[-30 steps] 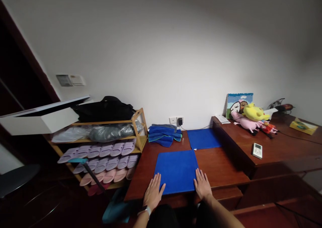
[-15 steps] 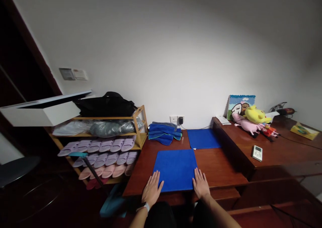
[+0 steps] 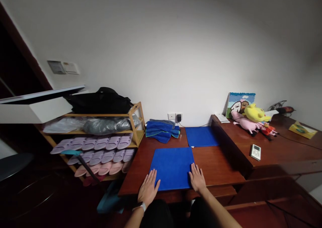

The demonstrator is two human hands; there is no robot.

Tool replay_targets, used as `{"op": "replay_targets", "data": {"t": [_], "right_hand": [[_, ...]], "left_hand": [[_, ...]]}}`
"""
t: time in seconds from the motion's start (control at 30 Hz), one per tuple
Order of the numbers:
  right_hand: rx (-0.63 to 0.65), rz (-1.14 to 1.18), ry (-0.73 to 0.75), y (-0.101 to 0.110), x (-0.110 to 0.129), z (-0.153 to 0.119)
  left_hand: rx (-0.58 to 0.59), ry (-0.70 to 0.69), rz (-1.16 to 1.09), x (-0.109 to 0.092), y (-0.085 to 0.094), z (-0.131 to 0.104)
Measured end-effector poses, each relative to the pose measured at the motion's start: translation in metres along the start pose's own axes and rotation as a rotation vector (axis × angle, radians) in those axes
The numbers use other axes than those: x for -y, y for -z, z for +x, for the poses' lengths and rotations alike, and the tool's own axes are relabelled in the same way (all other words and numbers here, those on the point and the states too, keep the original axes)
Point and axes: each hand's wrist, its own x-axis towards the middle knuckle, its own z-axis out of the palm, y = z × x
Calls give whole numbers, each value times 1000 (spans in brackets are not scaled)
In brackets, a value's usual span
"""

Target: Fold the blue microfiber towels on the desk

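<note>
Desk (image 3: 216,166), reddish wood, has this blue cloth (image 3: 172,169) lying flat near its front edge. Left hand (image 3: 148,187) and right hand (image 3: 197,178) just rest palm-down on its side edges, fingers a bit spread, nothing pinched.

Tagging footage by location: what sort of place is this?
Probably a room in a home or dormitory: a wooden shoe rack holding rows of pale purple plastic slippers, a yellow plush toy on the reddish-brown wooden desk, and a black plug in the wall.
</note>
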Motion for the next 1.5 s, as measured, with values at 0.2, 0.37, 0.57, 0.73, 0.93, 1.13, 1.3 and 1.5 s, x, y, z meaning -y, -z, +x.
{"op": "replay_targets", "data": {"t": [0.2, 0.37, 0.57, 0.73, 0.93, 1.13, 1.3, 1.5], "right_hand": [[-12, -28, -20, -3, 3, 25], [-37, -21, -10, -13, -3, 28], [-31, -14, -11, -12, -3, 27], [-53, 16, -2, -15, -3, 28], [-66, 17, 2, -17, -4, 30], [-35, -57, 51, -24, -6, 32], [-36, -48, 32, -22, -5, 32], [-53, -12, -5, -14, -1, 28]], "left_hand": [[-5, 0, 9, 3, -1, -2], [-17, -4, 1, 1, -2, -3], [64, 6, 18, 6, -1, -1], [85, -10, 44, 6, 3, 6], [147, -213, -114, -98, 1, 63], [243, -323, -235, -188, -35, 105], [274, -269, -197, -162, -47, 97], [257, -9, -72, -60, -19, 78]]}}
